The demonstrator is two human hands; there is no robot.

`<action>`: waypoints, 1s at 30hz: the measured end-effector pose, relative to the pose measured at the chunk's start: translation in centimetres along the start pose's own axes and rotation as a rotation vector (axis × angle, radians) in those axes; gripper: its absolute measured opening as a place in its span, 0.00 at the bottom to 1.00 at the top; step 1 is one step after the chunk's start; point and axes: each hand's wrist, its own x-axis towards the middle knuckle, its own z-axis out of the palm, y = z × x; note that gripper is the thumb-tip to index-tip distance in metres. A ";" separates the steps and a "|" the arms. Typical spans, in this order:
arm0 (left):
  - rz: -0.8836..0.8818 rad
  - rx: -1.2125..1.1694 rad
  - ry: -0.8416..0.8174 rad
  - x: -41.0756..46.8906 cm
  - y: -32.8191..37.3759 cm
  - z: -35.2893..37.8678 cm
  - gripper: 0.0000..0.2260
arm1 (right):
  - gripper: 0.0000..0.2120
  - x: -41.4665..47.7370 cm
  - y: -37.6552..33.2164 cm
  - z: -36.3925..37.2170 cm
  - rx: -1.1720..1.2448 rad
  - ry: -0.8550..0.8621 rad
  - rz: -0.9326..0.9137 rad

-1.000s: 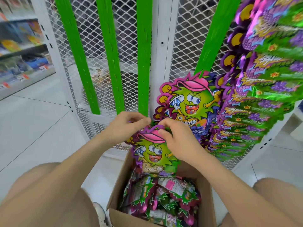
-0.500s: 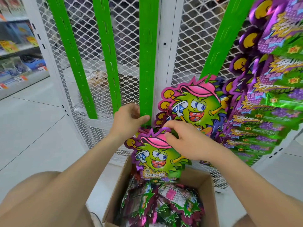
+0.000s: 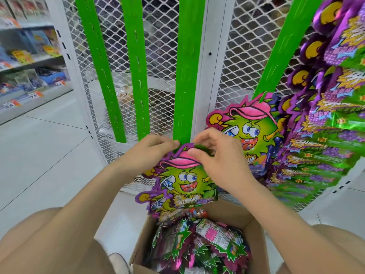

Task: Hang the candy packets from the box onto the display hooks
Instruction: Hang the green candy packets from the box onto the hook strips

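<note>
Both hands hold one candy packet (image 3: 183,180) by its top. The right hand (image 3: 217,159) pinches the top edge with thumb and fingers, and the left hand (image 3: 150,153) grips the top corner next to it. The packet is up in the air, just over the box (image 3: 254,240), and its top sits right at the bottom end of a green strip (image 3: 186,76). The packet shows a green spiky face with big eyes and a pink cap, and it has a purple edge. The words on it are too small to read. The brown box is open and has lots more packets (image 3: 207,246) lying in it, some with their white label side up. One packet (image 3: 250,125) with the same face hangs just behind the right hand. More purple and green packets (image 3: 325,135) hang in long rows on the right. A white wire wall (image 3: 246,56) stands behind the green strips. Far to the left is a shop shelf (image 3: 29,91) with little price tags, but their numbers are blurry. A white shoe (image 3: 118,262) shows on the floor beside the box.
</note>
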 end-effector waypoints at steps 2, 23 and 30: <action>0.001 -0.044 -0.020 -0.7 1.0 0.0 0.09 | 0.09 0.2 0.0 0.4 0.005 0.032 0.010; 0.071 0.073 -0.027 0.9 -1.7 -1.4 0.25 | 0.08 0.2 0.6 2.4 -0.111 -0.060 0.126; 0.307 0.283 0.066 1.8 -3.3 -0.2 0.14 | 0.07 -1.0 1.4 2.6 -0.270 -0.049 -0.009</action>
